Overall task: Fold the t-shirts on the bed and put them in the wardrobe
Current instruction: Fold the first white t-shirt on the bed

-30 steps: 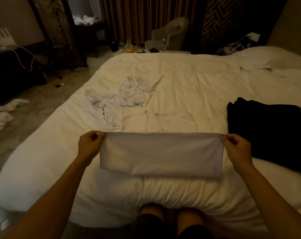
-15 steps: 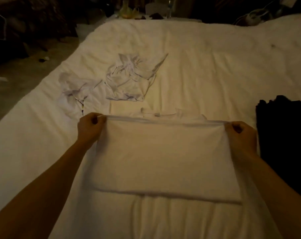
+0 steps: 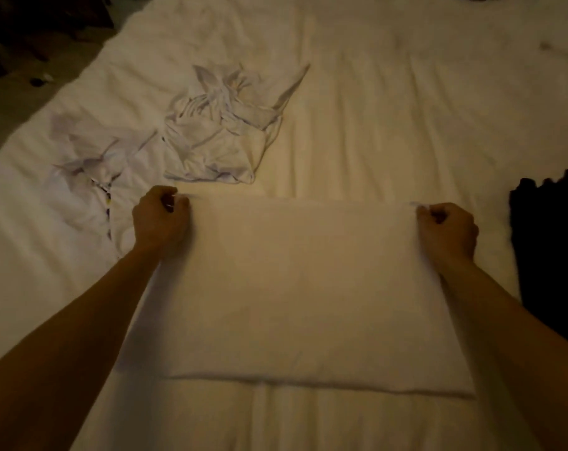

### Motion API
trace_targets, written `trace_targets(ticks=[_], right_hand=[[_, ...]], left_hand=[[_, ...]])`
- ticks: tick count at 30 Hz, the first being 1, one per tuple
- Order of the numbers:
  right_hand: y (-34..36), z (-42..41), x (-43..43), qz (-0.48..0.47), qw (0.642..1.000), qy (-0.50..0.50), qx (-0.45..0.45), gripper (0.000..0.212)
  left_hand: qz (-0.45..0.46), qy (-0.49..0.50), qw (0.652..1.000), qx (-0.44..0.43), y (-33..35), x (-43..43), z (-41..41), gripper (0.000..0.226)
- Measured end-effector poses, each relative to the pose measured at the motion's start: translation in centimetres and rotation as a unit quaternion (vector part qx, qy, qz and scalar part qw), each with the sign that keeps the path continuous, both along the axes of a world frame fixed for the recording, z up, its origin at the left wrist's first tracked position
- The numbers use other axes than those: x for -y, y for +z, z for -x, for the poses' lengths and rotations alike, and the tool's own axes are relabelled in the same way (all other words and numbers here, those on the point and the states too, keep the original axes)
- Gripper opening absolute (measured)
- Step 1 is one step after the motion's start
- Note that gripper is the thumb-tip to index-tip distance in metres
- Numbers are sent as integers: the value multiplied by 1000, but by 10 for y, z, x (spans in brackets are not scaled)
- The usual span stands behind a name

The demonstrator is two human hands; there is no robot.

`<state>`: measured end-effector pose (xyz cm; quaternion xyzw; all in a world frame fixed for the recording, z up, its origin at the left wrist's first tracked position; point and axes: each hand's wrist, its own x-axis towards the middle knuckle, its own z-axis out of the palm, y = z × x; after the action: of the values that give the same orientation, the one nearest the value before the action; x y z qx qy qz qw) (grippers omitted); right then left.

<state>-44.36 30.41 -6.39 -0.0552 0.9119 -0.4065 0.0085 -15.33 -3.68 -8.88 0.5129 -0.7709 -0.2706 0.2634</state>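
The folded white t-shirt lies flat on the bed, long axis running between the fingers; left hand and right hand each pinch a far corner. A crumpled t-shirt lies just beyond the left fingers.

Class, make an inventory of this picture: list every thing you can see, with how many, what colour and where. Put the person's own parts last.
folded t-shirt: 1, white, flat on the near middle of the bed
crumpled t-shirt: 1, white, beyond the folded one, left of centre
second crumpled t-shirt: 1, white with small dark marks, at the bed's left side
black clothing: 1 pile, black, on the bed at the right edge of the view
bed: 1, white cover, fills most of the view
floor: 1, dim brownish, top left corner
left hand: 1, pinches the folded t-shirt's far left corner
right hand: 1, pinches its far right corner
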Motion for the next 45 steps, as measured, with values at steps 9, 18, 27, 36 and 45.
trace_targets(ticks=[9,18,27,36,45], right_hand=[[18,-66,-82,-26,991,52,120,34],[27,-131,-160,-25,961,110,253,42],[21,-164,-174,78,956,99,264,21],[19,-190,-205,169,945,48,275,21],[11,-232,-265,194,933,29,302,18]], left_hand=[[-34,-9,998,58,15,-64,-86,37],[-121,-15,987,104,25,-131,-171,50],[-208,-12,978,26,31,-147,-194,32],[-220,9,975,-6,34,-180,-224,24],[-229,-1,974,-6,27,-240,-270,28]])
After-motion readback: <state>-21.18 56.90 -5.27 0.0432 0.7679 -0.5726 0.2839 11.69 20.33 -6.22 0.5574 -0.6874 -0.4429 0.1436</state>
